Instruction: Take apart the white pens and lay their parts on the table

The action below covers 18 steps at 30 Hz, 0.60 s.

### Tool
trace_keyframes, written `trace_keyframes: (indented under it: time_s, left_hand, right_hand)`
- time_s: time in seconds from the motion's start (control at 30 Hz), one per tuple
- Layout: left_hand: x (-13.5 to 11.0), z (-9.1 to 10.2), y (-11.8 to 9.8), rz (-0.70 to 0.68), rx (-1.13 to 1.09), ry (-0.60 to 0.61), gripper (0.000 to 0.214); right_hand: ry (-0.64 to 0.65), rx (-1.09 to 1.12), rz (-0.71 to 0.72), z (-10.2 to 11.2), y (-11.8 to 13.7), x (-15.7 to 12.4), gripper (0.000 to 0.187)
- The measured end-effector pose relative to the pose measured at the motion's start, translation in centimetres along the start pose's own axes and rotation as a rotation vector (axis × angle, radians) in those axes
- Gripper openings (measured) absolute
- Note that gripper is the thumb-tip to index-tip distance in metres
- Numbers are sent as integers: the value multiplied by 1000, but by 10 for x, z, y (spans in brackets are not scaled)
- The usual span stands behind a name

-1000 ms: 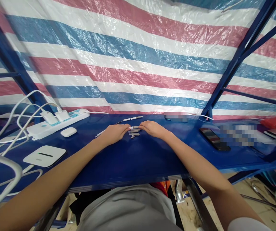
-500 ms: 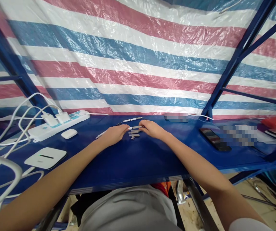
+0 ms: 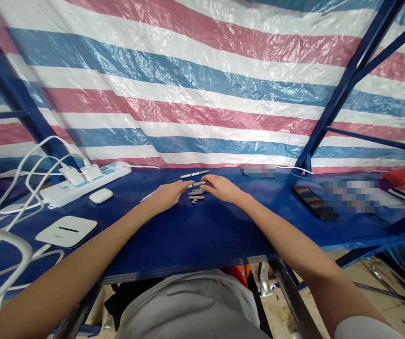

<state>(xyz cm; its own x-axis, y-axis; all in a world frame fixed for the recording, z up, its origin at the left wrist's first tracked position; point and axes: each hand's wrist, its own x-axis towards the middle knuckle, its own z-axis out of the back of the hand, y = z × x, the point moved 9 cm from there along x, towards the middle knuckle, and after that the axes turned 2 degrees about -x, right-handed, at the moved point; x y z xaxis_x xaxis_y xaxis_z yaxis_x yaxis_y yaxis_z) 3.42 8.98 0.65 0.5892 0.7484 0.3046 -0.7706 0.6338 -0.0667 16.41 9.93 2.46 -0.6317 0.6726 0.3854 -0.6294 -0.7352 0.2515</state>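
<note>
My left hand and my right hand meet over the middle of the blue tabletop. Between them is a slim pen with a pale barrel, its left end pinched by my left fingers and its right end by my right fingers. Just in front of it lie several small grey pen parts, side by side. Behind my hands rests another pen, white and silver. A further white pen sticks out on the far side of my left wrist, partly hidden.
To the left stand a white power strip with plugged chargers and looping cables, a white earbud case and a white square device. A black phone lies at right. Striped plastic sheeting hangs behind the blue table.
My right hand has shifted slightly left and the pen between my hands is tilted a little more, its right end higher. The loose parts stay in place.
</note>
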Motion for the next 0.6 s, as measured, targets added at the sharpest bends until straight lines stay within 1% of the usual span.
trace_keyframes:
  time_s: [0.13, 0.27, 0.4, 0.5, 0.53, 0.6]
  left_hand:
    - [0, -2, -1, -17, -11, 8, 44]
    - [0, -2, 0, -6, -16, -4, 42]
    - [-1, 1, 0, -2, -17, -14, 42]
    - [-1, 2, -1, -9, -16, -20, 40]
    - [-1, 2, -1, -12, -16, -22, 40]
    - [-1, 1, -1, -16, -19, -26, 39]
  right_hand:
    - [5, -7, -8, -3, -2, 1, 33]
    - [-21, -9, -9, -4, -2, 0, 21]
    - [-31, -9, -20, -6, -3, -1, 30]
    - [-5, -9, -27, -9, -5, 0, 34]
    - [2, -9, -26, -10, -5, 0, 34]
    - [3, -8, -19, -10, -5, 1, 29]
